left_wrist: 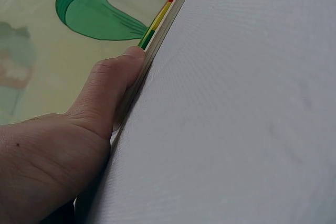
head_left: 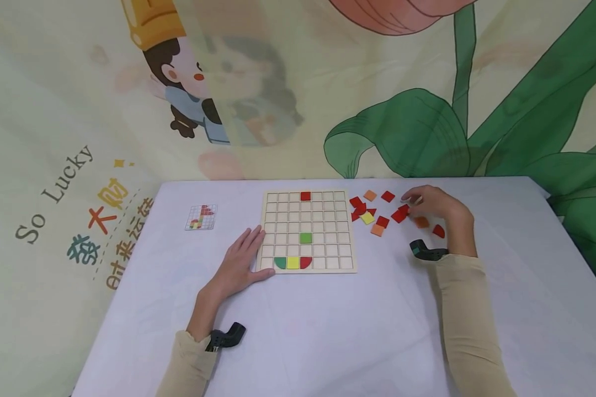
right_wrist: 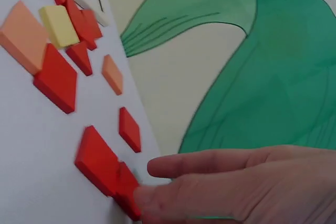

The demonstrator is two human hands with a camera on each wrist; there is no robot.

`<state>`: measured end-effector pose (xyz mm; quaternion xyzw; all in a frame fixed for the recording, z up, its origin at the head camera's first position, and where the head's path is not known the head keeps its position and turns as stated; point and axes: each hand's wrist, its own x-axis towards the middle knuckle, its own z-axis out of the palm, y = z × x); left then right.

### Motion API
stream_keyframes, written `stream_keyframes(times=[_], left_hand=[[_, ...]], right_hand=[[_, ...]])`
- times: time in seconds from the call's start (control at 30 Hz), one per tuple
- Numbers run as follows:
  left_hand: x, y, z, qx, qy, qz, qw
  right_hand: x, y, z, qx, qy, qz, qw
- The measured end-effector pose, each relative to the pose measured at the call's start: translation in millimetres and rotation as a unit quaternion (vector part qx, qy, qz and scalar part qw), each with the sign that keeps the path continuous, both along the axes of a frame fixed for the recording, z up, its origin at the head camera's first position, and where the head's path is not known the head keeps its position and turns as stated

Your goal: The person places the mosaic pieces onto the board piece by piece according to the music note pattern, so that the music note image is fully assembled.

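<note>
A wooden grid board (head_left: 329,217) lies mid-table, holding a red square (head_left: 305,196), a green square (head_left: 305,238) and a bottom-row group of green, yellow (head_left: 292,263) and red tiles. My left hand (head_left: 238,262) rests at the board's left edge, fingers straight and thumb at the lower left corner; the thumb (left_wrist: 113,80) also shows in the left wrist view. Among loose tiles to the right, my right hand (head_left: 434,203) reaches down. Its thumb overlaps a red tile (right_wrist: 125,186) in the right wrist view, thumb and forefinger apart; whether they touch is unclear.
Loose red, orange (head_left: 377,230) and yellow (head_left: 367,218) tiles lie between the board and my right hand. An orange tile (head_left: 421,222) and a rounded red one (head_left: 438,231) sit beneath the right wrist. A small patterned card (head_left: 201,217) lies left of the board.
</note>
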<state>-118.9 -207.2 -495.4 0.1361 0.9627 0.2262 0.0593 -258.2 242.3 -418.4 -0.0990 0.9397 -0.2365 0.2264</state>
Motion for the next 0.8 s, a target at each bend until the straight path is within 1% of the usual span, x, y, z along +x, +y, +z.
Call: stream_keyframes(times=[0.13, 0.23, 0.43, 0.6, 0.7, 0.8], left_hand=[[-0.8, 0.2, -1.5, 0.002, 0.0, -0.001, 1.0], [-0.9, -0.4, -2.5, -0.002, 0.0, -0.001, 1.0], [-1.4, -1.6, -2.6, -0.002, 0.008, 0.0, 1.0], [-1.3, -1.4, -3.2, 0.002, 0.006, 0.0, 1.0], [-1.4, -1.4, -4.1, 0.003, 0.008, -0.001, 1.0], [-1.2, -1.8, -4.6, 0.002, 0.011, -0.001, 0.9999]], right_hand=[[-1.5, -6.2, -5.8, 0.001, -0.007, -0.005, 1.0], [-2.4, -7.7, -8.4, 0.011, -0.007, -0.019, 1.0], [-4.6, -5.6, -10.6, 0.027, 0.029, -0.042, 0.998], [-6.2, -2.4, -12.3, 0.034, 0.042, -0.066, 0.996], [-5.3, -2.3, -8.3, 0.012, 0.068, -0.087, 0.994], [-3.5, -8.7, 0.0, -0.036, 0.116, -0.086, 0.989]])
